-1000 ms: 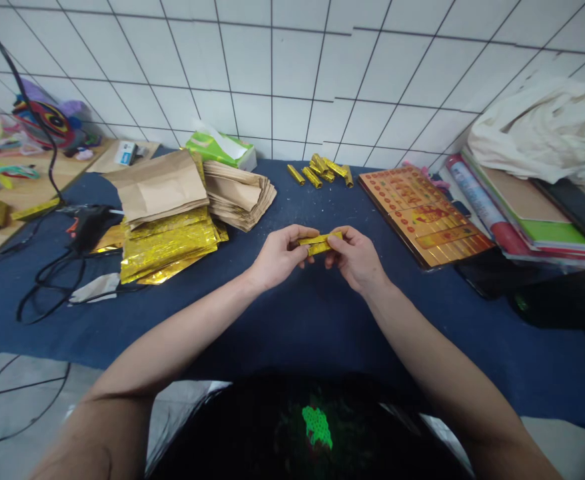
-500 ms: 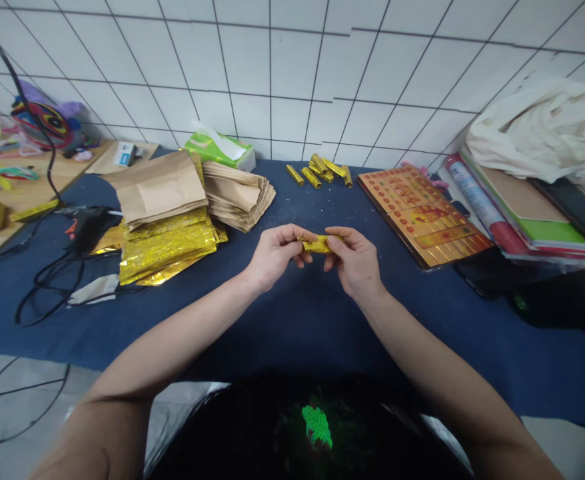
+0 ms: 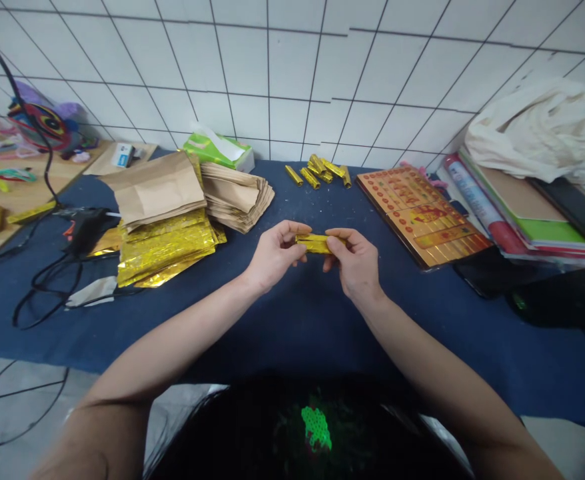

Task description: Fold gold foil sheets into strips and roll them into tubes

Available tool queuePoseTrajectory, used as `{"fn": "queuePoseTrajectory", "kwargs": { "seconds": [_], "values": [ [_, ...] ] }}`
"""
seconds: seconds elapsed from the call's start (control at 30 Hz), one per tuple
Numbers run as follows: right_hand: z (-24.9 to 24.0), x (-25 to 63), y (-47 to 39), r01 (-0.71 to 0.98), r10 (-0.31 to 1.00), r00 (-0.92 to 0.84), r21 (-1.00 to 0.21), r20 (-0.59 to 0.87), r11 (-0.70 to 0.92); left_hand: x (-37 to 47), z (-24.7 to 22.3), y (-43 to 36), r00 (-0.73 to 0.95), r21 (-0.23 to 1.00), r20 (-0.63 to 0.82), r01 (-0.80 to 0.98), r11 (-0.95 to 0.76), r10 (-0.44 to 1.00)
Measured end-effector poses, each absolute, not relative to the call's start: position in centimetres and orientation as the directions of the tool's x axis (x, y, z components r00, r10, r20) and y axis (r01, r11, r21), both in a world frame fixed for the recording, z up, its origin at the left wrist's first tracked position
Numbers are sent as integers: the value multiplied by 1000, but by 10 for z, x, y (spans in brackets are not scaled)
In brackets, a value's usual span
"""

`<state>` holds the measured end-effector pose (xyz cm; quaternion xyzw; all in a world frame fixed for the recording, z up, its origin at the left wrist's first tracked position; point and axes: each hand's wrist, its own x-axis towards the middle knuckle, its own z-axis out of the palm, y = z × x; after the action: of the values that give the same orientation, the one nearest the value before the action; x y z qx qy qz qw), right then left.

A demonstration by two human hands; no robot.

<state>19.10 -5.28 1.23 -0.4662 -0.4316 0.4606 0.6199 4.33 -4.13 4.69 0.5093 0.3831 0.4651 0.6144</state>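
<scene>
A small roll of gold foil paper is held level between my two hands, above the blue tablecloth. My left hand pinches its left end between thumb and fingers. At the other end, my right hand grips it the same way, thumb on the near side. Beyond my hands, near the wall, lies a loose pile of several similar gold rolls. To the left, gold foil sheets lie partly under a stack of brown paper.
A black glue gun with a looping cord lies at left. A green tissue box stands by the tiled wall. An orange-gold printed box lies at right, before books and a white cloth bag.
The fingers of my left hand have shifted slightly, and more of the gold roll now shows between my hands. Both hands still hold it in nearly the same place.
</scene>
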Motion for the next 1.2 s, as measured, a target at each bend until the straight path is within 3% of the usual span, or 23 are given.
{"fn": "queuePoseTrajectory", "kwargs": {
  "seconds": [0.13, 0.3, 0.57, 0.83, 1.2],
  "values": [
    [11, 191, -55, -32, 964, 185, -979, 193, 202, 43, 46, -40, 242, 987, -12, -152, 50, 970],
    [16, 190, -60, 57, 975, 106, -980, 194, 189, 43, 44, -40, 204, 996, 11, -85, 7, 979],
    [14, 190, -59, 13, 983, 44, -984, 177, 177, 42, 41, -38, 184, 995, 62, -84, -47, 981],
    [18, 188, -62, 44, 958, 141, -968, 251, 248, 47, 39, -37, 29, 968, 42, -247, -34, 999],
    [17, 188, -64, 133, 953, 78, -951, 292, 280, 45, 41, -37, 112, 963, -50, -259, 78, 992]
  ]
}}
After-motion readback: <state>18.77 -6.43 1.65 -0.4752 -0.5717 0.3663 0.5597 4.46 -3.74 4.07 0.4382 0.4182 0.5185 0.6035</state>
